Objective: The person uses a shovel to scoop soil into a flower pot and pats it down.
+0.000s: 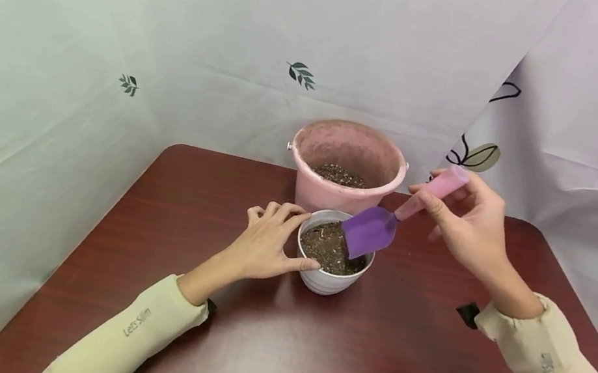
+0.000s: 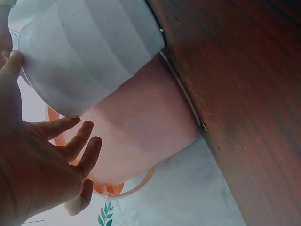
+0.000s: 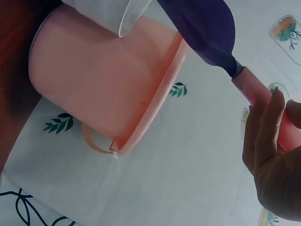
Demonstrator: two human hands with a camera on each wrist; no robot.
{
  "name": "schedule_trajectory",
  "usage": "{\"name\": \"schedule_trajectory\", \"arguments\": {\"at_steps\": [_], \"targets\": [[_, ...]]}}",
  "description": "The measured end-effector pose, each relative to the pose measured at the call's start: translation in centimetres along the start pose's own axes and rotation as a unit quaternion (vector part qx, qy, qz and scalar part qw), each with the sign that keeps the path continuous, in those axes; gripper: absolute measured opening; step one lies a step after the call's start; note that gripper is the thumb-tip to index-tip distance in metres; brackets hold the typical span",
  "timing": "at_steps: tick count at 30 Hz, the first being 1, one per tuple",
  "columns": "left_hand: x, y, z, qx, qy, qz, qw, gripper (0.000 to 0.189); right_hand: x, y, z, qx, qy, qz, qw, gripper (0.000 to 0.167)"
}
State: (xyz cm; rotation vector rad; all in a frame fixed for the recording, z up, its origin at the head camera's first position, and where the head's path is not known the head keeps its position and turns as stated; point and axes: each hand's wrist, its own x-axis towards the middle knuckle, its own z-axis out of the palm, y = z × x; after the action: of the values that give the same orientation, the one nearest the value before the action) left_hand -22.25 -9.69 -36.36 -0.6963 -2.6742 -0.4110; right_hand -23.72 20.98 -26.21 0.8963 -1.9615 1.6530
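Observation:
A white flower pot (image 1: pixel 326 281) with dark soil (image 1: pixel 328 247) in it stands on the table, just in front of the pink bucket. My left hand (image 1: pixel 264 245) holds the pot by its rim, thumb at the near side and index finger at the left, the other fingers spread loosely. My right hand (image 1: pixel 473 225) grips the pink handle (image 1: pixel 431 192) of a small garden trowel. Its purple blade (image 1: pixel 368 231) tilts down over the pot's right rim, the tip above the soil. In the right wrist view the blade (image 3: pixel 207 33) appears dark, and the soil is out of sight.
The pink bucket (image 1: pixel 321 195) stands behind the pot, with soil (image 1: pixel 339 175) low inside. Its carrying handle (image 3: pixel 94 141) hangs at the side. The dark red tabletop (image 1: pixel 258 358) ends at a white curtain (image 1: pixel 224 68) with leaf prints.

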Motion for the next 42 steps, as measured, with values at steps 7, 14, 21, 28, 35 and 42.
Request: {"name": "schedule_trajectory", "arguments": {"at_steps": [7, 14, 21, 28, 35, 42], "targets": [[0.1, -0.2, 0.0, -0.012, -0.003, -0.001, 0.9999, 0.091, 2.7, -0.9, -0.2, 0.061, -0.004, 0.040, 0.9974, 0.014], [0.1, -0.3, -0.1, -0.012, -0.007, -0.008, 0.9999, 0.092, 6.2, -1.1, -1.3, 0.180, 0.018, 0.106, 0.9777, 0.011], [0.0, -0.3, 0.0, -0.017, -0.010, -0.010, 0.9997, 0.092, 9.4, -0.1, -1.5, 0.194, 0.080, 0.159, 0.9647, 0.017], [0.1, -0.3, 0.1, -0.020, -0.012, -0.010, 0.9997, 0.093, 10.6, 2.7, -0.4, 0.125, 0.072, 0.164, 0.9759, 0.014], [0.0, -0.2, 0.0, -0.019, -0.010, -0.008, 0.9997, 0.093, 10.6, 5.7, 1.6, -0.011, -0.002, 0.158, 0.9874, 0.010], [0.0, -0.2, 0.2, -0.020, -0.007, -0.008, 0.9997, 0.093, 10.2, 7.3, 3.0, -0.127, -0.038, 0.145, 0.9806, 0.021]]}}
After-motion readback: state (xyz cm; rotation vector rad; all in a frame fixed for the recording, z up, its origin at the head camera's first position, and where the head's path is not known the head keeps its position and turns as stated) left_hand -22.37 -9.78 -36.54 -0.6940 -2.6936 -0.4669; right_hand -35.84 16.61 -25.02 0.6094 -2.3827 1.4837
